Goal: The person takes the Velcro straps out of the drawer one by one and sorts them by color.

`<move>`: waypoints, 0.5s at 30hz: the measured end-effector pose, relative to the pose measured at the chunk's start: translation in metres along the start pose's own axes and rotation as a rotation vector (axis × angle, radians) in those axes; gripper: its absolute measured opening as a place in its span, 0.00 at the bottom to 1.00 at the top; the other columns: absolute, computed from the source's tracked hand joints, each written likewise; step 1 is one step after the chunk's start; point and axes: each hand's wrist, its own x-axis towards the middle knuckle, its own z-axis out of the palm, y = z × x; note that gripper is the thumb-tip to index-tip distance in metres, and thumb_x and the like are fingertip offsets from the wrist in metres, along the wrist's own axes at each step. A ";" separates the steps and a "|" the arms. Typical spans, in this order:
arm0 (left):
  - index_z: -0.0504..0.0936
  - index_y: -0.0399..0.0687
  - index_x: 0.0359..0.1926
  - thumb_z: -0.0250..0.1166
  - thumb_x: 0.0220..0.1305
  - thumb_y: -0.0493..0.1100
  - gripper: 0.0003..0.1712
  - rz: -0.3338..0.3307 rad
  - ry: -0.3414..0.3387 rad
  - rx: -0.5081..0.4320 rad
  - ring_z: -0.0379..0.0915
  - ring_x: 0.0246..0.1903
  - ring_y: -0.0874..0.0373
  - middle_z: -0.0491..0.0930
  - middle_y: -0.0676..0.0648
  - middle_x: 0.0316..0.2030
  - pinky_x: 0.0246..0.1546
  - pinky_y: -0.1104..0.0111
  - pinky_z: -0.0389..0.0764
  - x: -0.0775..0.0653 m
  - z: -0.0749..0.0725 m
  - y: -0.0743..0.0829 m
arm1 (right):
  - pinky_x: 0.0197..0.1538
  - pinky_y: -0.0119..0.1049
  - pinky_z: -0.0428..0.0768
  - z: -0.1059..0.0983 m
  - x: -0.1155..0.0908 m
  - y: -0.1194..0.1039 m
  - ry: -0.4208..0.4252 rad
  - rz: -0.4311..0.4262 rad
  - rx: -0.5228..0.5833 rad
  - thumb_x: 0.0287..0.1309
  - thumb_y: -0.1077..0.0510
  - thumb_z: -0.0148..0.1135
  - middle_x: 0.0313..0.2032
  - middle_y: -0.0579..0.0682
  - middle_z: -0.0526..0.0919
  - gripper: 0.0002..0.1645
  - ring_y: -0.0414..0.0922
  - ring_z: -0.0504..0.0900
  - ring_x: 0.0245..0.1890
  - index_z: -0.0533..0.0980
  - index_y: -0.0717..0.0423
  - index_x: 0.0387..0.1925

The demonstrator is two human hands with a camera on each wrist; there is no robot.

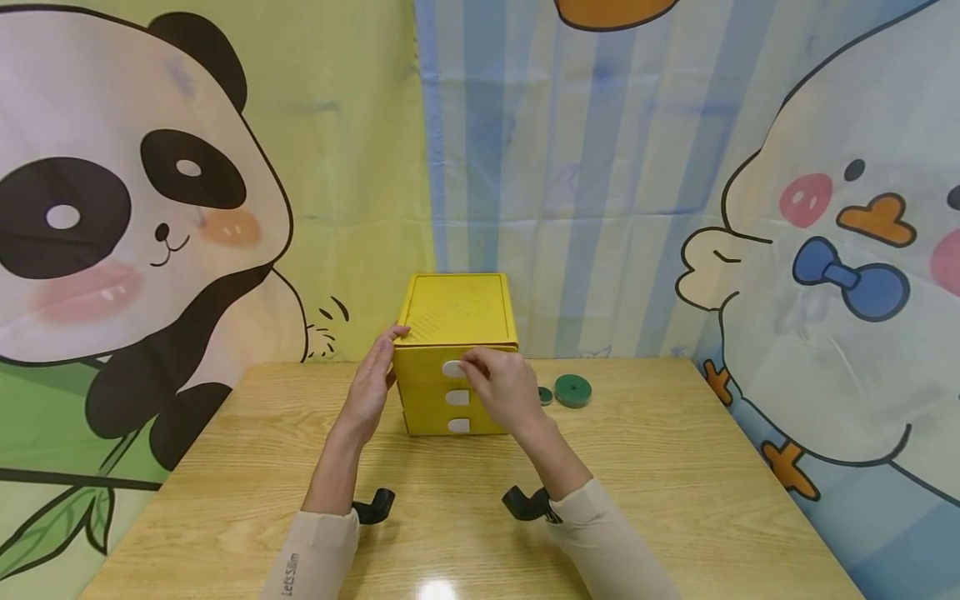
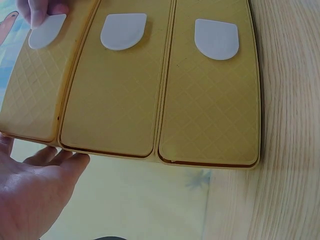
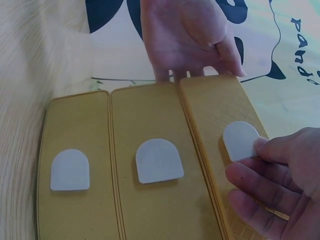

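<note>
A small yellow drawer box (image 1: 459, 310) stands on the table, its three stacked drawers facing me, each with a white rounded tab. My right hand (image 1: 508, 385) pinches the top drawer's tab (image 3: 241, 141) between thumb and fingers; the right wrist view shows this close up. Against the box's left side rests my left hand (image 1: 367, 387), with its fingers extended along the side near the top corner. In the left wrist view the middle tab (image 2: 124, 31) and bottom tab (image 2: 216, 39) are untouched by either hand. The top drawer front juts slightly past the middle one.
To the right of the box, a green round roll (image 1: 573, 391) lies on the wooden table (image 1: 660, 467), with a smaller green roll (image 1: 545, 396) partly hidden by my right hand. Behind hang printed curtains (image 1: 600, 167) with a panda and a white bird.
</note>
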 end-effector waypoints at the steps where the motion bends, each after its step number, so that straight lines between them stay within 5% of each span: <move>1: 0.62 0.56 0.77 0.39 0.82 0.67 0.34 0.000 -0.001 -0.001 0.32 0.83 0.54 0.42 0.53 0.84 0.78 0.36 0.39 0.000 0.000 0.000 | 0.25 0.26 0.74 0.001 0.001 0.001 0.000 0.001 -0.001 0.68 0.55 0.69 0.27 0.45 0.89 0.06 0.35 0.79 0.20 0.88 0.53 0.39; 15: 0.62 0.53 0.76 0.41 0.84 0.63 0.32 0.037 -0.004 -0.020 0.43 0.81 0.53 0.47 0.51 0.82 0.80 0.42 0.45 0.000 0.002 -0.002 | 0.28 0.28 0.78 0.003 0.005 0.004 -0.015 0.028 0.004 0.69 0.55 0.69 0.26 0.46 0.88 0.07 0.36 0.80 0.20 0.87 0.54 0.40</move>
